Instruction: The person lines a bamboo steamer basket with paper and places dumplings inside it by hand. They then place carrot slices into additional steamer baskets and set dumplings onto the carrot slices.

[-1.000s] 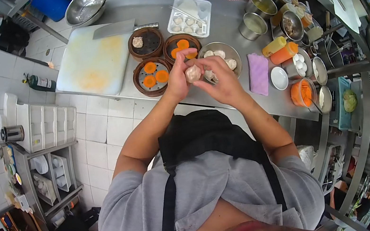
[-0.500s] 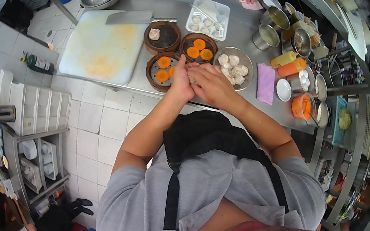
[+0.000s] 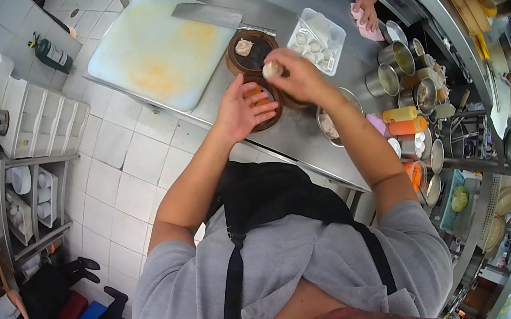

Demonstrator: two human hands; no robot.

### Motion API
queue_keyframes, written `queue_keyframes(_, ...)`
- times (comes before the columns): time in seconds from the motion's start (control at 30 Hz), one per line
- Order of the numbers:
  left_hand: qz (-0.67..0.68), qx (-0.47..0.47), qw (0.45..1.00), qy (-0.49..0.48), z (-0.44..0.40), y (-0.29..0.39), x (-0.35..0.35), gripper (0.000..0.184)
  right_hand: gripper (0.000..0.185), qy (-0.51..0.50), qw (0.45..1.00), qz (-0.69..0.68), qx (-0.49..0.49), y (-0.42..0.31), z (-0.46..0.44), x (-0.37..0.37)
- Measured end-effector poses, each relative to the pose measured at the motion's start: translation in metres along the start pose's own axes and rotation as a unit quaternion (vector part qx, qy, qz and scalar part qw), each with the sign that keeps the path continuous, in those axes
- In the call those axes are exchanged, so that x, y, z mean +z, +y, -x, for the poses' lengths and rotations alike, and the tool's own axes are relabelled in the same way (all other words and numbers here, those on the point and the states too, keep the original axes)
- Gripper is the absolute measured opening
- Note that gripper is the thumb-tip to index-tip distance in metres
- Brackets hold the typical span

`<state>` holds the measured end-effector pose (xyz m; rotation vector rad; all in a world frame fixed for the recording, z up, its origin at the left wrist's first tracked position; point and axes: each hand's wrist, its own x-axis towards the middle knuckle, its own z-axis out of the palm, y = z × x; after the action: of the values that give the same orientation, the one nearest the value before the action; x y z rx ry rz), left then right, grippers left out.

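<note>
My right hand (image 3: 299, 75) is closed in a pinch on a pale dumpling (image 3: 270, 70), above the near edge of the upper round steamer basket (image 3: 232, 64). That basket holds another dumpling (image 3: 244, 47) on its dark perforated base. Palm up, my left hand (image 3: 239, 110) is open with spread fingers and nothing in it. It partly covers a second steamer basket (image 3: 277, 116), where orange carrot slices (image 3: 257, 96) show. My right hand and forearm mostly hide a third basket. Under the right forearm, a metal bowl (image 3: 354, 100) of dumplings is partly hidden.
A white cutting board (image 3: 147, 50) with a cleaver (image 3: 207, 15) lies at the left. Beyond the baskets stands a white plastic tray (image 3: 330, 33) of pale pieces. Pots (image 3: 382, 81) and sauce bottles (image 3: 406, 127) line the right. Another person's hand (image 3: 367, 14) holds a pink cloth.
My cupped hands have parted. The right hand moved up toward the upper basket with the dumpling, while the left opened and shifted slightly left. The view has also shifted.
</note>
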<state>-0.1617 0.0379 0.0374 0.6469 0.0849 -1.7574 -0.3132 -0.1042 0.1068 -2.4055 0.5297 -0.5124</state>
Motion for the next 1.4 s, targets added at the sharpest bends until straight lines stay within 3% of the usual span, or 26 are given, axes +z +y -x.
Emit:
queue_keyframes(0.1, -0.031, 0.050, 0.998, 0.026, 0.022, 0.008, -0.022, 0.044, 0.033, 0.023, 0.999, 0.040, 0.004, 0.056, -0.038, 0.007)
queue_keyframes(0.2, -0.037, 0.068, 0.997, 0.024, 0.038, 0.012, -0.045, 0.037, 0.035, 0.000, 0.996, 0.091, 0.021, 0.094, -0.070, 0.021)
queue_keyframes(0.37, -0.031, 0.077, 0.995, 0.051, 0.053, 0.011, -0.065, 0.033, 0.039, -0.087, 0.974, 0.208, -0.028, 0.116, -0.086, 0.036)
queue_keyframes(0.5, -0.040, 0.080, 0.994, 0.057, 0.055, 0.007, -0.066, 0.033, 0.044, -0.099, 0.977, 0.188, 0.017, 0.109, -0.078, 0.030)
queue_keyframes(0.53, -0.044, 0.076, 0.995, 0.054, 0.053, 0.006, -0.064, 0.033, 0.047, -0.055, 0.986, 0.158, 0.012, 0.107, -0.073, 0.028)
queue_keyframes(0.6, -0.062, 0.071, 0.994, 0.058, 0.050, 0.004, -0.059, 0.032, 0.049, -0.005, 0.992, 0.128, 0.011, 0.104, -0.059, 0.016)
queue_keyframes(0.67, -0.067, 0.069, 0.994, 0.042, 0.046, 0.003, -0.056, 0.032, 0.051, 0.078, 0.993, 0.024, 0.081, 0.103, -0.033, -0.013)
queue_keyframes(0.73, -0.073, 0.057, 0.995, 0.022, 0.040, 0.000, -0.052, 0.032, 0.047, 0.110, 0.984, 0.034, 0.136, 0.107, 0.008, -0.043)
queue_keyframes(0.9, -0.121, 0.040, 0.992, -0.002, 0.016, -0.020, -0.031, 0.030, 0.039, 0.072, 0.958, 0.045, 0.275, 0.130, 0.150, -0.107)
queue_keyframes(1.0, -0.158, 0.006, 0.987, -0.024, 0.000, -0.043, -0.011, 0.031, 0.040, 0.050, 0.949, 0.035, 0.310, 0.117, 0.205, -0.116)
queue_keyframes(1.2, -0.246, -0.058, 0.966, -0.052, -0.020, -0.084, 0.033, 0.033, 0.042, -0.010, 0.948, 0.047, 0.314, 0.085, 0.228, -0.090)
queue_keyframes(1.27, -0.252, -0.067, 0.963, -0.064, -0.021, -0.093, 0.044, 0.032, 0.045, -0.047, 0.964, 0.163, 0.207, 0.090, 0.232, -0.072)
queue_keyframes(1.4, -0.273, -0.080, 0.957, -0.056, -0.024, -0.108, 0.051, 0.030, 0.041, -0.079, 0.953, 0.210, 0.206, 0.085, 0.229, -0.062)
